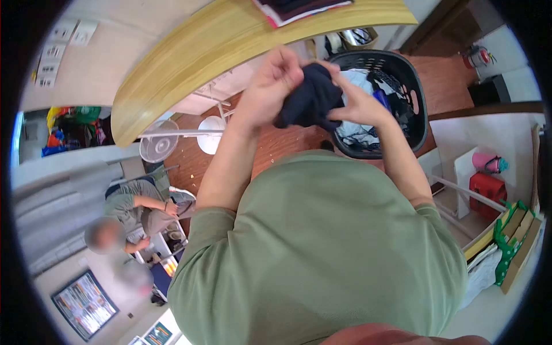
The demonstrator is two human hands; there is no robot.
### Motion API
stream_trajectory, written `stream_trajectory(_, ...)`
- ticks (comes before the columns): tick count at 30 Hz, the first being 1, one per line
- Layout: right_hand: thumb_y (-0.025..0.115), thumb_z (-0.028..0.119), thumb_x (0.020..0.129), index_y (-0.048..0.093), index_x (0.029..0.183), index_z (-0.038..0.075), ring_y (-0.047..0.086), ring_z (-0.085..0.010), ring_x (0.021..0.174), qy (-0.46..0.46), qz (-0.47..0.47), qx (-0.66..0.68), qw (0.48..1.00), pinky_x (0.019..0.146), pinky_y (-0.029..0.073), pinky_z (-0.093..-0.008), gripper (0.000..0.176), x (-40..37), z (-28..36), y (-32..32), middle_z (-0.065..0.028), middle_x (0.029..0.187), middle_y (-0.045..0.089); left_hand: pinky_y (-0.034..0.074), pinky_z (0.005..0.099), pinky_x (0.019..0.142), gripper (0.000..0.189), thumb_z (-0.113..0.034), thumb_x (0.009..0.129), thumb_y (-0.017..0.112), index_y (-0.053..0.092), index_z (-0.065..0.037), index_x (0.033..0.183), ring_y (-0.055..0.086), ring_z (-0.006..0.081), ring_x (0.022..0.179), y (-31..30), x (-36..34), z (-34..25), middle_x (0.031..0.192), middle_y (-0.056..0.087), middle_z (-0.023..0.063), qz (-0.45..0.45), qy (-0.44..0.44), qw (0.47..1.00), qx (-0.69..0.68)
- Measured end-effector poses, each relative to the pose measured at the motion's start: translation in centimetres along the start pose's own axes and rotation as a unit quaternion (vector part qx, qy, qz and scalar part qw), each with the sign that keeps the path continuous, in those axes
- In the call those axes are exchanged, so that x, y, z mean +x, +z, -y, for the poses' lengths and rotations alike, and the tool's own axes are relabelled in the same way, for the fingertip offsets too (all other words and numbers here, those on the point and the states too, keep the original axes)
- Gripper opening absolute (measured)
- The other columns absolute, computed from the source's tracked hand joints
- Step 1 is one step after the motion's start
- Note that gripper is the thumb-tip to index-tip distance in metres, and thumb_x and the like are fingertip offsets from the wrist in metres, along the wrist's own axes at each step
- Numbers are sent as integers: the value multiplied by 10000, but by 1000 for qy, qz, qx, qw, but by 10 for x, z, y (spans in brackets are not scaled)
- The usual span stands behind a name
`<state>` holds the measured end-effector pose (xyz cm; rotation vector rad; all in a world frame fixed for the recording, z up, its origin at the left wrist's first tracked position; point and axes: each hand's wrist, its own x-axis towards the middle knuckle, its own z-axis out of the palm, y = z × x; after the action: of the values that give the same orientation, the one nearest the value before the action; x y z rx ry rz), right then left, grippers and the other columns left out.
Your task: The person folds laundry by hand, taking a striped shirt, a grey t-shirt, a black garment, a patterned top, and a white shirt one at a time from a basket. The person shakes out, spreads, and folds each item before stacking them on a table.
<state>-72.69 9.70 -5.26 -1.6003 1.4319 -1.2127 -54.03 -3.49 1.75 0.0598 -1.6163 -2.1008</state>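
A bunched dark navy piece of cloth (pixel 312 98), perhaps a garment, hangs between my two hands in front of my chest. My left hand (pixel 273 80) has its fingers curled in and closed on the cloth's upper left side. On the other side my right hand (pixel 359 104) grips the cloth between thumb and fingers; some fingertips are hidden behind it. Just beyond my right hand stands a black plastic laundry basket (pixel 424 95) on the floor, with white, dark and blue clothes (pixel 380 100) heaped in it.
A curved wooden tabletop (pixel 190 69) spans the far side, bearing a stack of folded clothes (pixel 305 10). A white fan (pixel 159 141) stands on the left. Another person (pixel 138 201) sits at lower left. Shelving with a red bag (pixel 487 192) is on the right.
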Motion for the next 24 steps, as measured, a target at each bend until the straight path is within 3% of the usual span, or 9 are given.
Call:
stream_trajectory(2, 734, 147, 767, 553, 1246, 15, 605, -236, 968, 59, 155, 16, 986, 896, 465, -345, 529, 21, 28, 28, -102, 1051, 655, 573, 415, 757, 112, -179, 967, 520, 438, -102, 974, 620, 329, 1026, -11, -12, -40, 1148, 594, 271, -96, 44, 994, -6)
stream_trajectory(5, 667, 160, 866, 596, 1110, -33, 645, -154, 838, 185, 40, 341, 921, 788, 512, -273, 319, 37, 33, 62, -95, 923, 677, 543, 458, 871, 270, -321, 979, 474, 498, -70, 1077, 596, 356, 1083, -63, -73, -90, 1234, 545, 265, -267, 92, 951, -127)
stream_trajectory(9, 602, 208, 933, 579, 1122, -33, 649, -133, 848, 170, 14, 468, 867, 774, 532, -257, 308, 65, 85, 125, -78, 977, 669, 368, 444, 1075, 838, -397, 901, 611, 136, -27, 1485, 481, 334, 1232, -93, -162, -32, 1360, 452, 208, -203, 80, 917, -333)
stream_trajectory(10, 607, 220, 930, 579, 1128, -30, 646, -132, 844, 178, 38, 432, 883, 771, 529, -261, 320, 75, 86, 140, -77, 992, 664, 379, 403, 1064, 833, -250, 854, 699, 187, -37, 1477, 483, 292, 1224, -95, -183, -10, 1358, 453, 165, -369, -2, 929, 18)
stream_trajectory(11, 612, 232, 928, 579, 1133, -27, 642, -132, 841, 187, 62, 396, 897, 767, 527, -264, 332, 87, 79, 154, -76, 1007, 660, 405, 387, 1015, 953, -157, 792, 744, 102, -26, 1485, 498, 274, 1176, -82, -191, -11, 1381, 388, 194, -386, -56, 921, 14)
stream_trajectory(13, 635, 236, 914, 565, 1175, -8, 631, -151, 851, 205, 67, 172, 961, 735, 512, -256, 364, 112, 57, 175, -120, 1087, 639, 501, 399, 922, 769, -58, 859, 633, 182, -122, 1479, 573, 287, 1094, -84, -217, -36, 1298, 470, 217, -477, -88, 874, -31)
stream_trajectory(16, 729, 235, 809, 553, 1204, 14, 561, -223, 1075, -99, -30, -266, 959, 899, 450, -330, 486, 112, 84, 207, -153, 1162, 596, 563, 393, 796, 671, 34, 854, 579, 283, -135, 1432, 630, 280, 963, -103, -264, -85, 1132, 563, 188, -537, 3, 823, -183)
stream_trajectory(19, 776, 175, 727, 558, 1182, 23, 536, -318, 1152, -170, 155, 13, 973, 968, 424, -388, 528, 98, 140, 296, -177, 1184, 576, 563, 384, 787, 547, 48, 861, 549, 400, -118, 1361, 631, 272, 937, -116, -290, -86, 1085, 582, 155, -531, 40, 825, -191)
stream_trajectory(24, 711, 2, 737, 499, 1180, 21, 598, -198, 984, -90, 65, 151, 982, 864, 470, -308, 491, 128, 118, 370, -111, 1055, 629, 413, 466, 978, 387, -48, 846, 638, 488, -27, 1202, 537, 278, 1075, -131, -345, -120, 1125, 537, 158, -548, 151, 801, -185)
